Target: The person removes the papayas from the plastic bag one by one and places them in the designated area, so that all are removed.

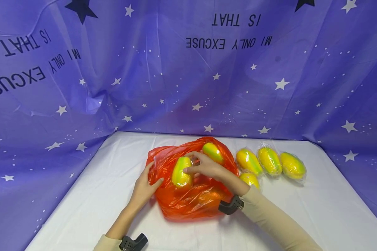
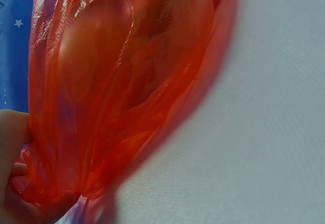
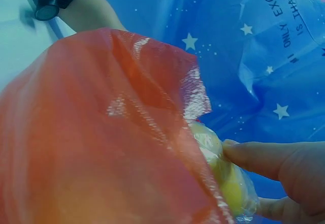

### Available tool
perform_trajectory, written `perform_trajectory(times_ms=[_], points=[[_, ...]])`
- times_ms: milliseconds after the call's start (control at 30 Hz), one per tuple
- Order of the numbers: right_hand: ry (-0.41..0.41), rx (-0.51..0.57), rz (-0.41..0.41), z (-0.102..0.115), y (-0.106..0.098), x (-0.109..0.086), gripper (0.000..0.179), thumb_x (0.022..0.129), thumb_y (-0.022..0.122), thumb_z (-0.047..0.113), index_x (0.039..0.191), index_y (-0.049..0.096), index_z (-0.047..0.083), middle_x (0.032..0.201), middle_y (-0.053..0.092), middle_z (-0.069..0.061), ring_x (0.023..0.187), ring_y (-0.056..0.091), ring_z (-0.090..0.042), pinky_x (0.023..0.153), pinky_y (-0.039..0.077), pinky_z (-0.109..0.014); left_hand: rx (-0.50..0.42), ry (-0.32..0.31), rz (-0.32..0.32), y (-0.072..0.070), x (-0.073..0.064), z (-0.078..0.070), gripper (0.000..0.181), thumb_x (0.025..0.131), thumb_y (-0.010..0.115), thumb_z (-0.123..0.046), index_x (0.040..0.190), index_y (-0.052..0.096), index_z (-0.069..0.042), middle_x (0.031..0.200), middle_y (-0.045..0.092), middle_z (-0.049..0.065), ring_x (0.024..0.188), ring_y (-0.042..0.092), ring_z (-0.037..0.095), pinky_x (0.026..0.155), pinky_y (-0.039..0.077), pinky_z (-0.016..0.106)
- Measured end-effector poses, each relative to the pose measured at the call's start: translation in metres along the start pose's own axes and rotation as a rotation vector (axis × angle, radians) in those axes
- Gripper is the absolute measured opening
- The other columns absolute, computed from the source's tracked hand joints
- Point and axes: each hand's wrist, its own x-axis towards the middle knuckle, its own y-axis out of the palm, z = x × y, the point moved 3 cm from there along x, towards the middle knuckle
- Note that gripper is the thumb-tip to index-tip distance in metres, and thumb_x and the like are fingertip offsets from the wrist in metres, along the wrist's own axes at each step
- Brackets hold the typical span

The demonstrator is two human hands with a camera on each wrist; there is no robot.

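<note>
Left hand (image 1: 144,186): gripping, thumb set apart from fingers | Left forearm (image 1: 122,223): extended forward | Right hand (image 1: 205,166): thumb opposing fingers, pinching | Right forearm (image 1: 267,211): angled leftward.

The head camera is looking forward and down from farthest off, framing the whole red bag (image 1: 204,200). The left wrist camera is facing the bag up close, white tablecloth (image 2: 259,132) filling most of its right side. The right wrist camera, also near, is peering across the bag toward the left arm (image 3: 99,8). All three are sharing the bag and starry curtain (image 1: 182,78).

Beige sleeves (image 1: 276,219), black wrist-worn cameras (image 1: 230,205)
</note>
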Motion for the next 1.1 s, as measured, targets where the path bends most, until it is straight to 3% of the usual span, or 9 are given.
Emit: perform_trajectory(times_ms=[633, 900, 1100], points=[[-0.023, 0.074, -0.134, 0.008, -0.030, -0.010, 0.060, 0.084, 0.075, 0.019, 0.137, 0.048, 0.007, 0.121, 0.048, -0.017, 0.107, 0.053, -0.030, 0.077, 0.056, -0.038, 0.004, 0.001, -0.005, -0.001, 0.000, 0.000, 0.073, 0.086, 0.073, -0.017, 0.148, 0.034, -0.009, 0.144, 0.042, 0.022, 0.134, 0.036, 0.038, 0.109, 0.027, 0.055], [-0.046, 0.108, -0.175, 0.013, -0.042, -0.019, 0.058, 0.083, 0.076, 0.020, 0.134, 0.051, 0.009, 0.119, 0.052, -0.016, 0.103, 0.057, -0.029, 0.079, 0.055, -0.043, 0.012, 0.021, -0.019, 0.000, 0.000, 0.000, 0.073, 0.086, 0.073, -0.015, 0.148, 0.035, -0.007, 0.143, 0.043, 0.024, 0.132, 0.037, 0.041, 0.108, 0.027, 0.056], [-0.058, 0.154, -0.159, 0.014, -0.052, -0.028, 0.060, 0.085, 0.074, 0.017, 0.138, 0.047, 0.008, 0.123, 0.050, -0.018, 0.103, 0.057, -0.029, 0.080, 0.055, -0.043, 0.006, 0.021, -0.015, 0.000, 0.000, 0.000, 0.073, 0.086, 0.073, -0.014, 0.148, 0.035, -0.007, 0.143, 0.042, 0.023, 0.133, 0.036, 0.041, 0.108, 0.027, 0.057]])
